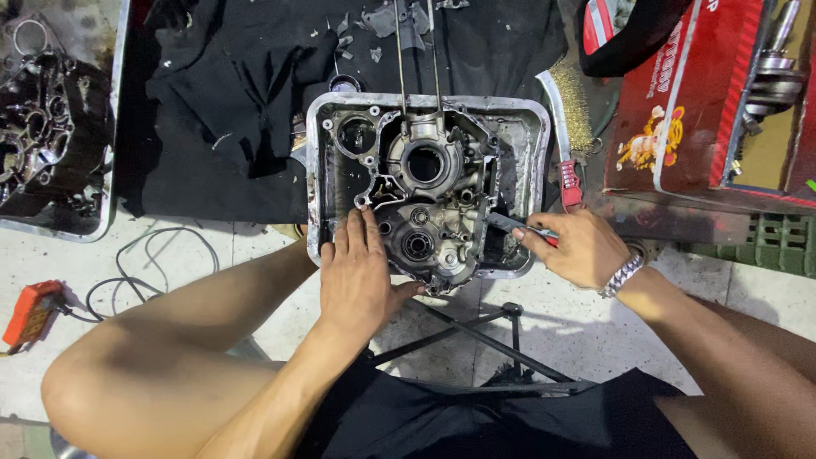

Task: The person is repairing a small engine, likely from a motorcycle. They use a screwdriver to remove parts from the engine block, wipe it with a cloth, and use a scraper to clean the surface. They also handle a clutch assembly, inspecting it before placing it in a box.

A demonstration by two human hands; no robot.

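A grey metal engine case half [425, 183] lies in a dented metal tray [316, 153] in front of me. My left hand [357, 272] rests flat on the case's near left edge, fingers together, holding it down. My right hand [574, 246] grips a small tool with a red handle and a dark flat blade [507, 223]. The blade tip touches the case's right edge. A metal watch band sits on my right wrist.
A second tray with dark engine parts [47, 127] stands far left. Black cloth [246, 93] covers the floor behind the tray. A wire brush [565, 136] lies to the right, beside a red box [680, 102]. An orange device [32, 310] with a cable lies at left.
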